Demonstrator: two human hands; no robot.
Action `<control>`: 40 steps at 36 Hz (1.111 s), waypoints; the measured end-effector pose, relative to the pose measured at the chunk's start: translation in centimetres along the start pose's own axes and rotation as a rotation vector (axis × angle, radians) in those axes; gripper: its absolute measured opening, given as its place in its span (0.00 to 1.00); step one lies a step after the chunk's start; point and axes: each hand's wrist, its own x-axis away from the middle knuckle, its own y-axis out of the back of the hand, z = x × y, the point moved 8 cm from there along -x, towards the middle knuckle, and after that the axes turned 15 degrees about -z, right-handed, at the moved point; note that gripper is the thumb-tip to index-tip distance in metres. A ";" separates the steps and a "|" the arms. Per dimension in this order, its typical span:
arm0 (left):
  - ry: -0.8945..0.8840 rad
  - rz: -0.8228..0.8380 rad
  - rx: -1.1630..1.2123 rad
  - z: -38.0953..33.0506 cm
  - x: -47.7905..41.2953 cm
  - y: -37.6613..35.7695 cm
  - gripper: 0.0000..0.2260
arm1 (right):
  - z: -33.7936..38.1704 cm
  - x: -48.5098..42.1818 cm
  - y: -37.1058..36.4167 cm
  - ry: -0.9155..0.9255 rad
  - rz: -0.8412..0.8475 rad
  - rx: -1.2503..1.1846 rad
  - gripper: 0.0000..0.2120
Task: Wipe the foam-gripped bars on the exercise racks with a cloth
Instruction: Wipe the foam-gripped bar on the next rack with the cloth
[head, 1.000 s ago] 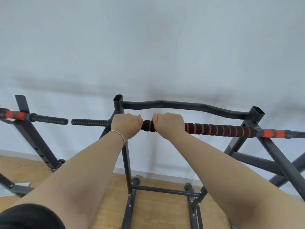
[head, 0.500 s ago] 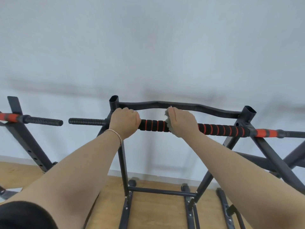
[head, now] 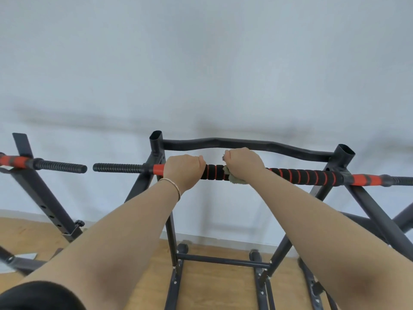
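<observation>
Black/orange foam bar (head: 301, 176): L hand (head: 183, 170) grips it, R hand (head: 243, 163) grips cloth (head: 234, 179) round it.

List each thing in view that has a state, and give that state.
Left hand, grips the foam-gripped bar.
Right hand, presses the cloth round that bar.
Cloth, bunched under the right hand.
Foam-gripped bar, level on its rack.
Bar at far left, untouched.

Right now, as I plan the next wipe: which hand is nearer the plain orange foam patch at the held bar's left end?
Left. The left hand grips the striped foam bar right beside the orange patch; the right hand, clutching a grey-green cloth, sits further right.
</observation>
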 end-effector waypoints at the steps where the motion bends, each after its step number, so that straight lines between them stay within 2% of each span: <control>1: 0.001 0.000 0.014 0.2 0.0 0.0 0.12 | -0.1 -0.2 0.0 -0.002 0.012 -0.015 0.03; 4: 0.011 0.012 0.077 1.1 -0.3 0.0 0.09 | 0.0 -0.2 1.0 -0.017 -0.107 0.012 0.16; 6: 0.044 0.026 0.099 1.9 -0.3 0.0 0.09 | 0.7 0.3 1.6 -0.029 -0.182 0.001 0.20; 9: 0.060 0.038 0.099 1.8 -0.1 0.1 0.08 | 2.5 1.1 0.7 0.045 -0.154 0.050 0.26; 12: 0.041 0.026 0.052 1.2 0.2 0.0 0.11 | 4.1 1.7 -0.1 0.144 -0.164 0.209 0.21; 16: 0.036 0.006 0.011 1.1 0.5 -0.3 0.12 | 3.5 0.3 0.0 0.055 -0.078 0.124 0.15; 21: 0.031 0.010 0.000 1.1 0.2 -0.2 0.09 | 2.7 -1.4 -0.9 0.069 0.136 -0.019 0.06; 23: 0.029 -0.003 0.006 1.0 0.3 -0.1 0.07 | 2.0 -2.3 -1.3 0.130 0.105 0.004 0.10; 25: 0.024 -0.009 0.008 1.1 0.4 -0.1 0.07 | 1.1 -2.8 -1.0 0.190 0.006 0.062 0.14; 30: 0.049 0.001 0.007 1.4 0.7 -0.1 0.06 | -3.5 -1.5 1.3 0.133 -0.218 0.078 0.13; 32: 0.060 0.013 0.017 1.4 0.7 0.2 0.05 | -5.3 -0.1 2.0 0.093 -0.235 0.108 0.12; 35: 0.079 -0.006 0.024 1.4 0.5 0.8 0.06 | -7.2 2.4 1.4 -0.023 -0.165 0.046 0.13; 37: 0.071 -0.046 0.025 1.0 0.0 1.5 0.07 | -6.6 3.9 0.6 0.012 -0.137 0.109 0.14; 40: 0.015 -0.060 0.050 -1.1 -1.2 2.2 0.09 | -6.1 5.1 -0.6 0.014 -0.176 0.218 0.26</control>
